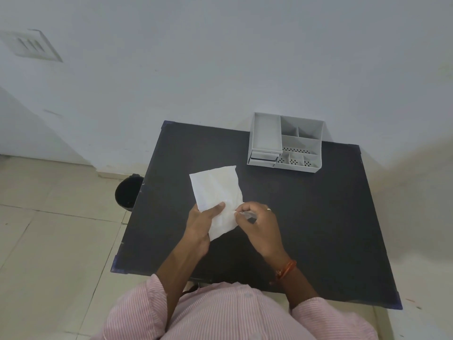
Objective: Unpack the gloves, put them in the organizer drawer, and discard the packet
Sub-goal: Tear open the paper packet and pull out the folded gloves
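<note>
Both hands are busy above the worktop (306,217) — the left hand (203,217) clasps the white packet (215,190) while the right hand (257,217) pinches something thin at its edge — so unpacking seems underway, and next the gloves need drawing out for the organizer (285,142) drawer (263,157).

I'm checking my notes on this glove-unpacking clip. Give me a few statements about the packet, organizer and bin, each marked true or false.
1. Both hands hold the white packet. True.
2. The grey organizer sits at the table's near edge. False: it sits at the far edge, by the wall.
3. A black bin stands on the floor to the table's left. True.
4. The packet lies inside the organizer. False: the left hand and right hand hold it above the table.
</note>
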